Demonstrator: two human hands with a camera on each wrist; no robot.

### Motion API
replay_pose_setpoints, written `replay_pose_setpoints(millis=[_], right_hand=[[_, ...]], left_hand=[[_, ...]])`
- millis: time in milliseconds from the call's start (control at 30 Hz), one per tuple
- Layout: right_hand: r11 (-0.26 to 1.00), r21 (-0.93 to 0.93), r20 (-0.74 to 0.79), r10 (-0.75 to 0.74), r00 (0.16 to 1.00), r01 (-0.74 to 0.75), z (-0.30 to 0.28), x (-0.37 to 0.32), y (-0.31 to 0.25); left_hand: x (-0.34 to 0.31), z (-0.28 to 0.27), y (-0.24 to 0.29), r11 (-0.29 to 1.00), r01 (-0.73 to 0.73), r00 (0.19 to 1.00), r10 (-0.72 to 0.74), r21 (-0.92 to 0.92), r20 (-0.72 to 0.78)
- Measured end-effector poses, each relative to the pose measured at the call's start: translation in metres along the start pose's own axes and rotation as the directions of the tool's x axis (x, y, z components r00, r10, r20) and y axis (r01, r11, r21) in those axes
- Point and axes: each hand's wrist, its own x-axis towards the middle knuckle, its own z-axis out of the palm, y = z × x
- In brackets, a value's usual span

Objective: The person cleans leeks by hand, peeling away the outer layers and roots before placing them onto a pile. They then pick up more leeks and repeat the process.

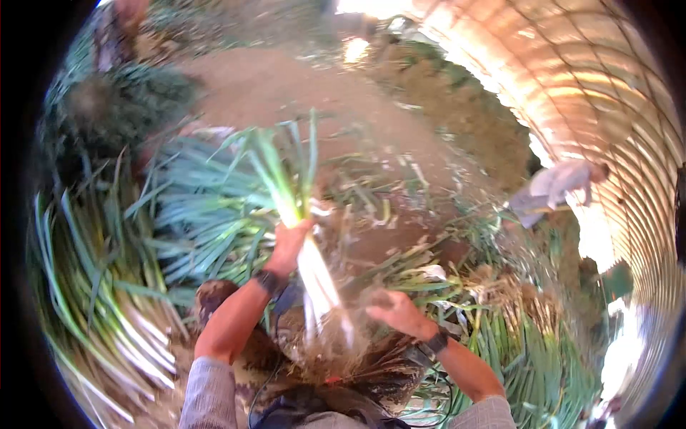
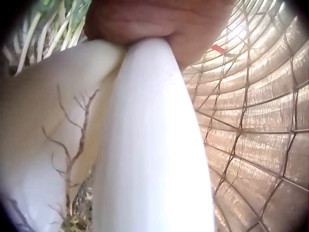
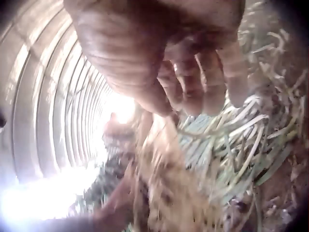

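My left hand (image 1: 291, 239) grips a small bunch of leeks (image 1: 314, 275) around the middle, green leaves pointing up and away, white shanks slanting down towards my lap. Up close in the left wrist view, thick white shanks (image 2: 152, 140) come out below the fist, with a thin branching root (image 2: 72, 159) lying across one. My right hand (image 1: 404, 314) is beside the root ends, its fingers curled in. In the right wrist view, blurred tan root fibres (image 3: 166, 164) trail from between thumb and fingertips. More brown roots (image 1: 325, 361) are bunched over my lap.
Leeks with white shanks (image 1: 136, 329) lie at the left, beside a heap of green leaves (image 1: 207, 200). Another pile (image 1: 522, 350) lies at the right, roots upward. Scraps litter the soil (image 1: 379, 236). A person (image 1: 561, 186) bends over by the ribbed tunnel wall (image 1: 607, 93).
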Motion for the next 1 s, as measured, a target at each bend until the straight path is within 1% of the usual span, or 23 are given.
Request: replay_pose_setpoints(millis=[33, 67, 100, 133, 167, 233, 300, 333, 400, 433, 500, 533, 567, 600, 633, 700, 733, 800, 833, 867, 900, 933, 1000], right_hand=[[0.975, 0.183, -0.038, 0.133, 0.990, -0.124, -0.005, 0.003, 0.005], [0.940, 0.286, -0.065, 0.213, 0.975, -0.186, -0.003, 0.005, 0.013], [0.942, 0.233, -0.075, 0.264, 0.962, -0.240, -0.001, 0.007, 0.005], [0.953, 0.252, -0.057, 0.185, 0.981, -0.165, 0.012, 0.017, 0.023], [0.945, 0.282, 0.000, 0.173, 0.985, -0.166, 0.020, 0.023, 0.018], [0.790, 0.608, 0.061, 0.055, 0.997, -0.081, 0.039, 0.037, 0.003], [0.852, 0.523, 0.011, -0.025, 1.000, 0.016, 0.059, 0.046, -0.001], [0.855, 0.502, -0.067, -0.113, 0.991, 0.131, 0.072, 0.047, -0.008], [0.762, 0.647, -0.021, 0.044, 0.999, -0.019, 0.088, 0.057, 0.006], [0.760, 0.650, -0.038, 0.050, 0.998, -0.013, 0.096, 0.057, 0.014], [0.664, 0.731, -0.233, 0.027, 0.972, 0.156, 0.101, 0.052, 0.016], [0.660, 0.734, -0.238, 0.030, 0.971, 0.160, 0.101, 0.049, 0.019], [0.596, 0.790, -0.212, 0.044, 0.976, 0.144, 0.097, 0.043, 0.014], [0.527, 0.840, -0.185, 0.055, 0.981, 0.129, 0.093, 0.037, 0.008], [0.524, 0.841, -0.194, 0.053, 0.980, 0.138, 0.088, 0.032, 0.007], [0.664, 0.715, -0.270, -0.030, 0.962, 0.221, 0.077, 0.022, 0.008], [0.664, 0.712, -0.280, -0.033, 0.959, 0.230, 0.072, 0.016, 0.007], [0.626, 0.737, -0.334, 0.010, 0.943, 0.254, 0.066, 0.004, 0.000], [0.608, 0.736, -0.365, -0.013, 0.931, 0.297, 0.062, -0.003, -0.003], [0.605, 0.734, -0.372, -0.020, 0.928, 0.308, 0.061, -0.005, -0.001], [0.604, 0.726, -0.373, -0.053, 0.926, 0.327, 0.062, -0.008, 0.004], [0.603, 0.721, -0.371, -0.083, 0.925, 0.343, 0.064, -0.012, 0.008], [0.598, 0.733, -0.345, -0.085, 0.935, 0.325, 0.065, -0.025, 0.006]], left_hand=[[-0.010, 0.000, 0.000, 0.999, -0.038, 0.996, 0.040, -0.033, 0.083], [-0.022, 0.008, 0.011, 0.998, 0.007, 0.994, 0.000, -0.058, 0.113], [-0.022, 0.015, 0.007, 0.995, 0.022, 0.988, -0.008, -0.093, 0.155], [-0.024, 0.024, 0.003, 0.981, 0.007, 0.980, 0.032, -0.192, 0.196], [-0.030, 0.030, 0.010, 0.991, 0.024, 0.985, -0.002, -0.132, 0.170], [-0.035, 0.036, 0.004, 0.995, 0.046, 0.974, -0.025, -0.086, 0.226], [-0.040, 0.049, -0.001, 0.995, -0.063, 0.971, 0.043, 0.075, 0.235], [-0.049, 0.053, -0.003, 0.986, -0.103, 0.966, 0.067, 0.133, 0.251], [-0.051, 0.057, -0.017, 0.956, -0.218, 0.939, 0.151, 0.195, 0.309], [-0.055, 0.057, -0.023, 0.969, -0.188, 0.932, 0.125, 0.158, 0.340], [-0.067, 0.068, -0.020, 0.963, -0.233, 0.916, 0.171, 0.134, 0.363], [-0.073, 0.070, -0.019, 0.956, -0.272, 0.902, 0.213, 0.112, 0.375], [-0.070, 0.066, -0.015, 0.958, -0.241, 0.870, 0.140, 0.159, 0.473], [-0.073, 0.067, -0.015, 0.956, -0.243, 0.866, 0.138, 0.165, 0.480], [-0.075, 0.071, -0.014, 0.962, -0.236, 0.865, 0.143, 0.138, 0.482], [-0.087, 0.080, -0.003, 0.975, -0.199, 0.865, 0.129, 0.096, 0.485], [-0.088, 0.081, 0.002, 0.971, -0.214, 0.850, 0.133, 0.104, 0.509], [-0.070, 0.085, 0.008, 0.967, -0.224, 0.879, 0.146, 0.123, 0.454], [-0.073, 0.079, 0.010, 0.928, -0.329, 0.875, 0.230, 0.174, 0.425], [-0.056, 0.065, -0.008, 0.808, -0.413, 0.910, 0.378, 0.421, 0.168], [-0.049, 0.064, 0.001, 0.639, -0.614, 0.777, 0.593, 0.464, 0.212], [-0.046, 0.063, 0.008, 0.423, -0.762, 0.593, 0.760, 0.491, 0.267], [-0.051, 0.070, 0.030, -0.002, -0.687, 0.510, 0.711, 0.727, 0.484]])
